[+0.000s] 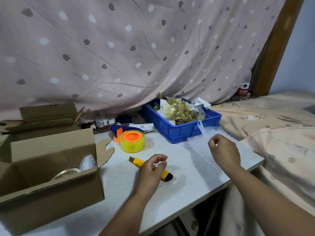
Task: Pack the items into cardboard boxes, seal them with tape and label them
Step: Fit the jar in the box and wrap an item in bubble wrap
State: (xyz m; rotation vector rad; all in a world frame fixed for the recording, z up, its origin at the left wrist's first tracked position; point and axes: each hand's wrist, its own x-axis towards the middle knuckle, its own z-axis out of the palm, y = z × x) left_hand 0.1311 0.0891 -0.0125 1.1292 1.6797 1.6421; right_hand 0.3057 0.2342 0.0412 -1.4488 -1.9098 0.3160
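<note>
An open cardboard box point(51, 193) stands at the table's left; inside it are a round glass item point(66, 172) and a wad of bubble wrap point(87, 162). A yellow utility knife point(136, 162) lies in the middle of the table. My left hand point(151, 171) hovers over the knife with loosely curled fingers, holding nothing. A sheet of bubble wrap point(201, 154) runs from the blue basket down to the table's right edge. My right hand point(223, 150) is above it, its curled fingers pinching the sheet's upper part.
A yellow tape roll in a blue and orange dispenser point(132, 140) sits behind the knife. The blue basket point(180, 132) holds golden wrapped items point(179, 109). A second cardboard box point(47, 114) and a small jar point(102, 122) stand at the back. A bed point(272, 126) borders the table's right side.
</note>
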